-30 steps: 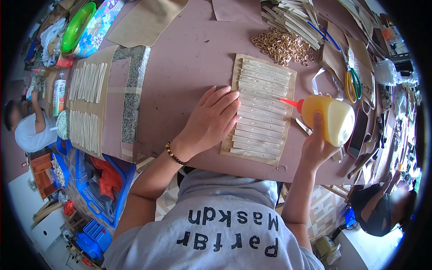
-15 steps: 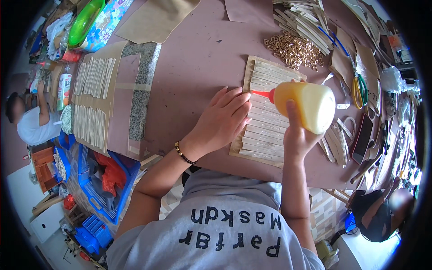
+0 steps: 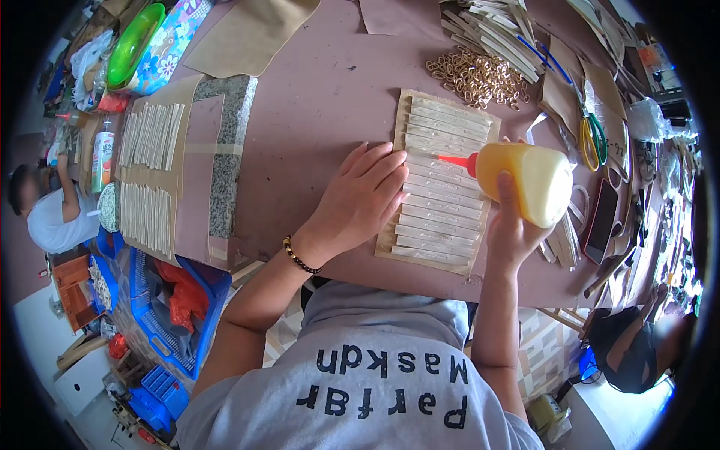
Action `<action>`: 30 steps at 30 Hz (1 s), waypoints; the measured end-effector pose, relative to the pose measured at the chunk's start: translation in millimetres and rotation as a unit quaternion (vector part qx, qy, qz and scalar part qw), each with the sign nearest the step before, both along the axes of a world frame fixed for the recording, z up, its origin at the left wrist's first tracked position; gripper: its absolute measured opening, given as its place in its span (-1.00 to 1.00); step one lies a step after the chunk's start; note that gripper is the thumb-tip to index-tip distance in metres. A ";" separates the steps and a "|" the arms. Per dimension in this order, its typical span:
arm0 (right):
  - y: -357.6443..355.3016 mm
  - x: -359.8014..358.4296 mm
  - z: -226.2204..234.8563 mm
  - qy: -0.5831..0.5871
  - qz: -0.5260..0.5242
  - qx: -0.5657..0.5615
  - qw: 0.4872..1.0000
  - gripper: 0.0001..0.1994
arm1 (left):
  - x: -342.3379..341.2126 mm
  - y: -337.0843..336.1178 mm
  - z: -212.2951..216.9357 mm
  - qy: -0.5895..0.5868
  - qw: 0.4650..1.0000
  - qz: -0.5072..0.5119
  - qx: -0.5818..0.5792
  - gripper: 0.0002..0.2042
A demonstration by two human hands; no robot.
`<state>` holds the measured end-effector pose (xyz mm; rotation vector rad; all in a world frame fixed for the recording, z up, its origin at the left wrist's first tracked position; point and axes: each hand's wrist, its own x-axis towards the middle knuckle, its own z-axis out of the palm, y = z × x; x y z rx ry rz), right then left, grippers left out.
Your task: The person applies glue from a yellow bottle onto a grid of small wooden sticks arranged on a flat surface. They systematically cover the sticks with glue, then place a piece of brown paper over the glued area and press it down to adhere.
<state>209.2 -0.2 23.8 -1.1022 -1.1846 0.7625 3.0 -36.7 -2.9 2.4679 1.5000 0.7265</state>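
Observation:
A squeeze bottle (image 3: 525, 180) of yellowish liquid, likely glue, lies tilted in my right hand (image 3: 511, 225), whose fingers are closed round it. Its red nozzle (image 3: 456, 160) points left, the tip just over one of the pale strips (image 3: 442, 187). These strips lie side by side in a column on a tan sheet (image 3: 385, 241), and many bear shiny wet-looking marks. My left hand (image 3: 366, 187) rests flat with fingers extended, the fingertips at the sheet's left edge; it holds nothing. A beaded bracelet (image 3: 298, 259) circles that wrist.
Beyond the sheet lie a heap of gold metal rings (image 3: 480, 77) and loose strips (image 3: 495, 30). Scissors (image 3: 590, 139) and a phone (image 3: 601, 217) are at right. At left, more strips (image 3: 150, 139) sit near a stone slab (image 3: 231, 165). Two other people (image 3: 52, 217) sit at the sides.
My right hand has moved the bottle to the right, its nozzle drawing away from my left fingertips along the strips. My left hand stays by the sheet's edge. The whole view has shifted slightly.

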 end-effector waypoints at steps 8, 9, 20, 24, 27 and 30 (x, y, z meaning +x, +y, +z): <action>-2.1 36.8 -1.4 -0.035 -0.076 -0.014 0.996 -0.52 | 0.4 -0.1 3.7 0.010 1.000 -0.002 -0.006 -0.71; -1.3 32.5 1.0 -0.021 -0.069 -0.009 0.997 -0.52 | 0.7 0.0 3.5 0.012 1.000 -0.002 -0.007 -0.70; -2.3 47.8 -0.5 -0.022 -0.094 -0.005 0.995 -0.56 | 2.0 -0.4 5.4 0.012 1.000 -0.002 -0.012 -0.69; -8.7 53.2 6.1 0.031 -0.105 0.005 0.994 -0.57 | 1.5 -1.1 6.2 0.005 1.000 -0.004 -0.020 -0.71; -9.6 49.9 13.5 0.089 -0.068 0.033 0.993 -0.56 | 1.1 -2.3 7.2 -0.018 0.999 -0.004 -0.027 -0.71; -11.3 50.9 12.6 0.119 -0.045 0.021 0.992 -0.51 | -1.1 -5.4 5.4 -0.025 0.999 -0.013 -0.028 -0.70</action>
